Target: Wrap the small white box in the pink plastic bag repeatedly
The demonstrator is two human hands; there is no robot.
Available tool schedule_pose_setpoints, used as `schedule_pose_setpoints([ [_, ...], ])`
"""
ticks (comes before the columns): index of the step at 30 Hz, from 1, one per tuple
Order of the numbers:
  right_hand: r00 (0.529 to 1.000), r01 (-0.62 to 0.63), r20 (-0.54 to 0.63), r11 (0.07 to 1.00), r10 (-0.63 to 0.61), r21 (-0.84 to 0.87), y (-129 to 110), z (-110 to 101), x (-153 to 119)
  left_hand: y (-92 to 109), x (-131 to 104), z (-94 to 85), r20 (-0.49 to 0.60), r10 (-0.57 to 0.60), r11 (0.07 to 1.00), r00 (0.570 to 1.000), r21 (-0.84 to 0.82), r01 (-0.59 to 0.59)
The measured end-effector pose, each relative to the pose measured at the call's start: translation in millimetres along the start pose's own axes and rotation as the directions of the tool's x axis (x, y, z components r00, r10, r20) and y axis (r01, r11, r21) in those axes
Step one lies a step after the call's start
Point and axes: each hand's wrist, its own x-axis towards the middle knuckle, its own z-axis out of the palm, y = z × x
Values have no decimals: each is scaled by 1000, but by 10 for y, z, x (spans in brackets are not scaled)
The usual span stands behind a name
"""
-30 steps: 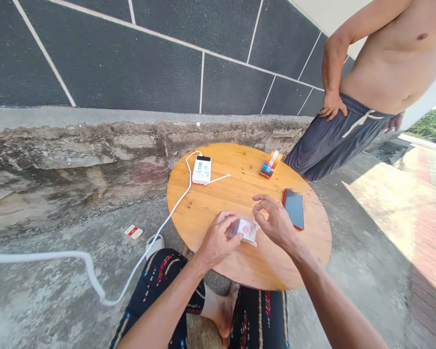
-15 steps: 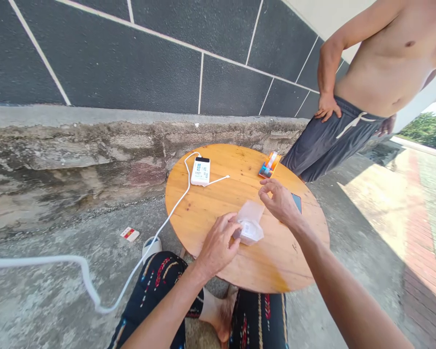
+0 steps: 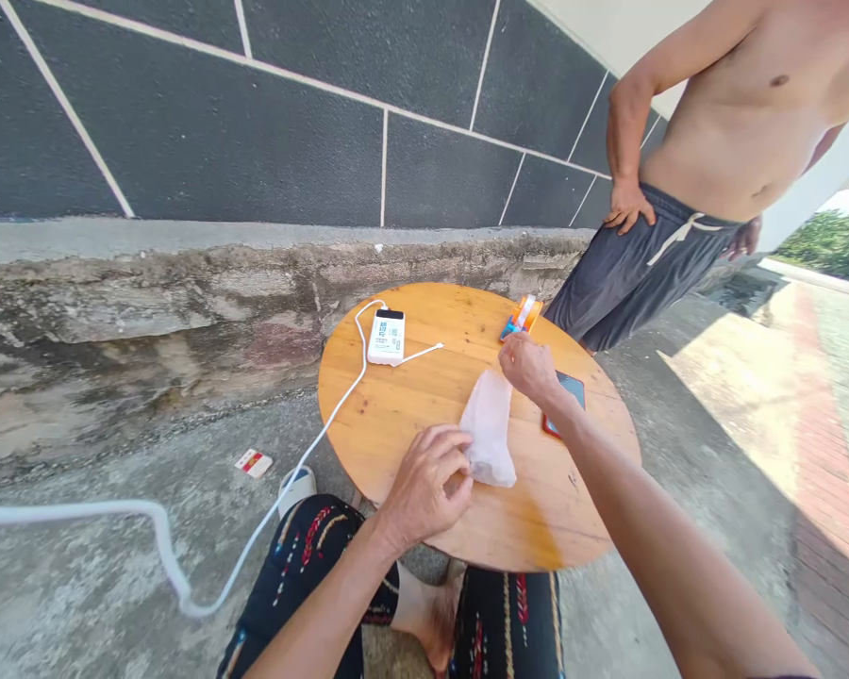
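Observation:
A whitish, translucent foam wrapping (image 3: 490,429) lies on the round wooden table (image 3: 396,415), with a bulge at its near end. My left hand (image 3: 430,483) has curled fingers pressed on its left edge, the thumb bent below. Beyond the wrapping, my right hand (image 3: 528,366) is closed, its fingertips at the blue front of an orange tape dispenser (image 3: 525,313). Whatever those fingers pinch is hidden. A phone (image 3: 572,389) with a red edge lies partly under my right wrist.
A white box-shaped device (image 3: 386,338) with a short cable sits at the table's far left. From it a long white cord (image 3: 318,438) runs off the table to the left. Another person (image 3: 707,160) stands beyond the right edge. A small card (image 3: 253,463) lies on the ground.
The wrapping's flap has come down over the small clear-looking item, which is now covered. My right hand has moved slightly away from me, to the tape dispenser, and its fingers have closed.

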Motion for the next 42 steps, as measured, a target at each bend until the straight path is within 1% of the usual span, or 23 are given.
schedule_pose_setpoints([
  [3,999,-38,11,999,38,19,29,43,80,9,-17,-22,-12,11,999,1000,-41,-11],
  [6,998,-57,-1,996,57,64,73,-38,-9,-4,-34,-28,-54,-25,995,998,-94,19],
  [8,999,-51,-6,992,52,113,83,-162,-228,-10,-36,-29,-67,-67,991,996,-118,59],
  [9,999,-39,3,988,39,149,76,-232,-383,-8,-34,-31,-67,-88,989,994,-125,79],
  [11,1000,-5,29,953,-4,303,34,-357,-744,5,-21,-40,-65,-132,984,989,-129,123],
  [12,998,20,46,945,-37,326,0,-400,-927,16,-10,-45,-66,-156,981,986,-123,147],
  [13,997,47,41,946,-63,320,-39,-426,-1097,30,4,-47,-69,-181,978,981,-113,173],
  [15,994,103,17,967,-110,233,-120,-425,-1357,65,44,-37,-71,-224,972,972,-85,218],
  [17,992,122,3,979,-124,164,-170,-371,-1486,106,99,-6,-63,-254,966,965,-60,250],
  [20,999,52,8,984,-54,171,-112,-241,-1512,151,182,56,-66,-335,942,940,10,336],
  [22,999,-37,24,967,32,252,24,-138,-1512,144,203,68,-88,-427,898,900,73,433],
  [24,993,-115,56,918,102,379,207,-27,-1550,99,181,32,-108,-522,839,846,114,532],
  [26,987,-161,100,863,128,478,394,74,-1621,34,136,-43,-132,-594,782,794,137,608],
  [28,981,-188,134,838,138,512,540,134,-1695,-21,109,-131,-145,-622,758,770,138,638],
  [29,980,-195,134,833,145,517,587,138,-1721,-36,116,-171,-146,-615,766,775,125,631],
  [30,980,-197,122,830,157,521,613,122,-1736,-41,141,-204,-147,-595,785,790,108,610],
  [32,982,-182,59,835,177,520,597,37,-1723,-23,244,-241,-131,-525,838,841,95,538],
  [34,987,-130,-19,863,159,488,498,-88,-1653,17,397,-237,-93,-454,875,886,144,463],
  [36,991,-66,-79,911,107,408,342,-207,-1539,52,555,-197,-45,-424,875,904,237,422],
  [37,991,-46,-102,934,87,353,255,-252,-1471,59,623,-169,-24,-425,864,905,287,414],
  [39,993,-39,-97,976,60,213,101,-299,-1325,48,723,-114,14,-459,827,888,371,421],
  [40,996,-46,-72,988,57,147,45,-300,-1251,29,752,-92,36,-488,807,872,398,435],
  [42,997,-72,29,995,70,76,-7,-265,-1113,-32,778,-69,74,-541,775,838,429,463],
])
